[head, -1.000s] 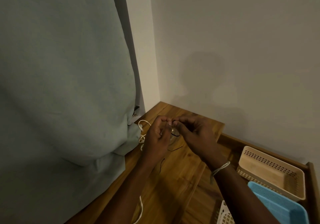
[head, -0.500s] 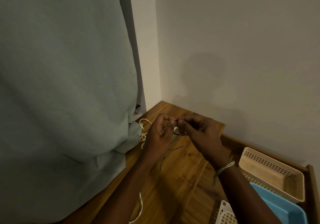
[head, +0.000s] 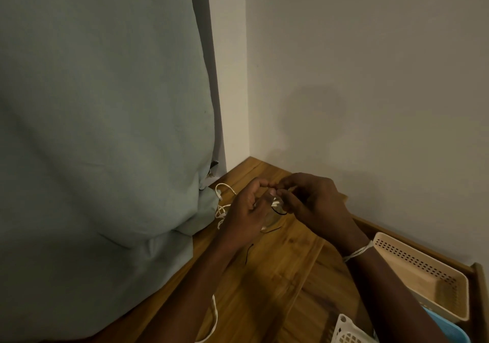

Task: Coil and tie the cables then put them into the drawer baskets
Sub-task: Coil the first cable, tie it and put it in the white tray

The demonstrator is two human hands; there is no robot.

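A small coiled cable (head: 272, 211) is pinched between the left hand (head: 247, 214) and the right hand (head: 312, 201) above the wooden top (head: 277, 276), a thin black tie (head: 280, 211) apparently being fastened round it, so tying is judged unfinished and stowing not begun. Left of the hands, loose white cables (head: 223, 205) lie against a hanging cloth (head: 105, 131); to their right, the beige basket (head: 423, 271) appears empty and unobstructed.
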